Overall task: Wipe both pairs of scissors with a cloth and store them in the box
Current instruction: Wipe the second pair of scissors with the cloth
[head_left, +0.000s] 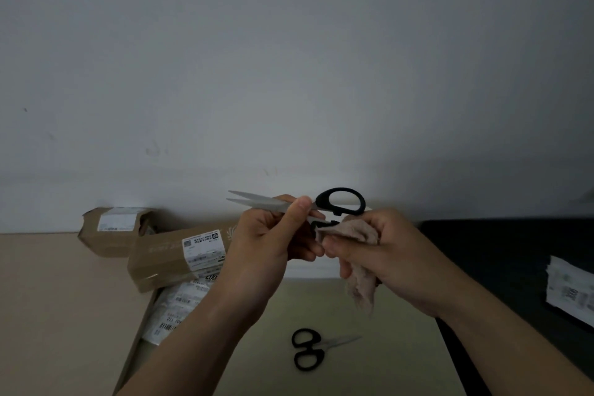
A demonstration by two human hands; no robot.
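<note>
Nearest us, the small black-handled scissors (316, 349) lie on the table (379, 373), unstored; above, our left hand (273, 244) pinches the large scissors (340, 201) near the pivot; our right hand (385, 254) clutches the cloth (360, 270) against a handle; wiping seems barely begun; labelled cardboard parcels (173, 257) crowd the left.

large scissors (273, 204) raised, beige cloth (356, 233) alongside, small scissors (316, 347) flat
</note>
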